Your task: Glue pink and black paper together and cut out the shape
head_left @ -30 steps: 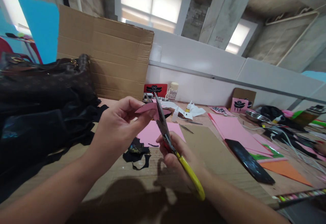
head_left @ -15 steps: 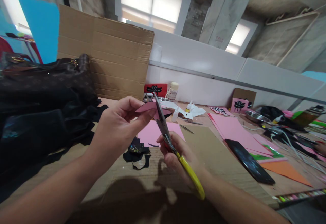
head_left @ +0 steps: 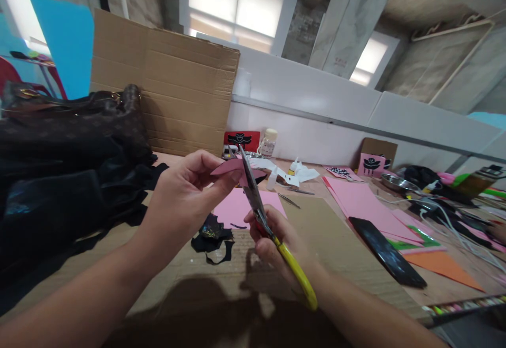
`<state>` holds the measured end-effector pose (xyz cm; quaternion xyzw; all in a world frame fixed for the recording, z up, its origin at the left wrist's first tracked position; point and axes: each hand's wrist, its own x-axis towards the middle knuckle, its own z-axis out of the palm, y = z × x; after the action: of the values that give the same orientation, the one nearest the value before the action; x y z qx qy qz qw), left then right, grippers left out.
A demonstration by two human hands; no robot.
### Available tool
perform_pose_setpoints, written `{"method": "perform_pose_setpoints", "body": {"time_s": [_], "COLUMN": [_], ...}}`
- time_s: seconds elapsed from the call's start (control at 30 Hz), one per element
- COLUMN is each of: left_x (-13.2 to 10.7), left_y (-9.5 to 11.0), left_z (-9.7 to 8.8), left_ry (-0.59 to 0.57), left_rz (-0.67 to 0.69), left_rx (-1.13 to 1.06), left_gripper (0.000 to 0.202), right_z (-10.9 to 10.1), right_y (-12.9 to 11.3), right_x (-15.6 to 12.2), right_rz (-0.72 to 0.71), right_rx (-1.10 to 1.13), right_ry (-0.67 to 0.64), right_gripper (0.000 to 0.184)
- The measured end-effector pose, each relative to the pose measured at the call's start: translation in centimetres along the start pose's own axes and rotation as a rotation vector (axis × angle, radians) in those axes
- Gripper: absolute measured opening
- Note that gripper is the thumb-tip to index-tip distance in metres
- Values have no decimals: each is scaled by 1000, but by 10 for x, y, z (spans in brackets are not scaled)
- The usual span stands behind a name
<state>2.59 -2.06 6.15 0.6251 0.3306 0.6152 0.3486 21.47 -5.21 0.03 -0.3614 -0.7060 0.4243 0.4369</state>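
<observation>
My left hand (head_left: pixel 182 197) pinches a small pink paper piece (head_left: pixel 227 167) between thumb and fingers, held up above the table. My right hand (head_left: pixel 279 245) is closed round the yellow handles of a pair of scissors (head_left: pixel 269 226). The grey blades point up and away, and they meet the pink piece at its right edge. Below the hands a pink sheet (head_left: pixel 237 208) lies flat on the brown cardboard table top (head_left: pixel 336 242), with black paper scraps (head_left: pixel 213 237) beside it.
A dark handbag and black material (head_left: pixel 67 163) fill the left. A cardboard panel (head_left: pixel 166 95) stands at the back. Pink sheets (head_left: pixel 363 200), a black phone (head_left: pixel 385 255), an orange sheet (head_left: pixel 443 263), glue bottles (head_left: pixel 292 168), a metal bowl (head_left: pixel 395 182) and white cables (head_left: pixel 454 226) lie right.
</observation>
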Motion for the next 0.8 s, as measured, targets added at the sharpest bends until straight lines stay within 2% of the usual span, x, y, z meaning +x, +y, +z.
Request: {"method": "perform_pose_setpoints", "body": {"time_s": [0.3,0.57,0.8], "left_x": [0,2,1], "left_y": [-2,-1,-4], "left_z": [-1,2,-1], "left_ry": [-2,30,-45], "left_rz": [-12,13,-4], "left_rx": [-7,8,-29], "left_gripper": [16,15,13], "right_z": [1,1,-2], "right_y": [1,4,-4], "right_x": [-1,0,1], "right_rz": [21,-36,-13], "right_rx": [38,31,-3], "right_ry": [18,26,48], "right_gripper": [57,57,57]}}
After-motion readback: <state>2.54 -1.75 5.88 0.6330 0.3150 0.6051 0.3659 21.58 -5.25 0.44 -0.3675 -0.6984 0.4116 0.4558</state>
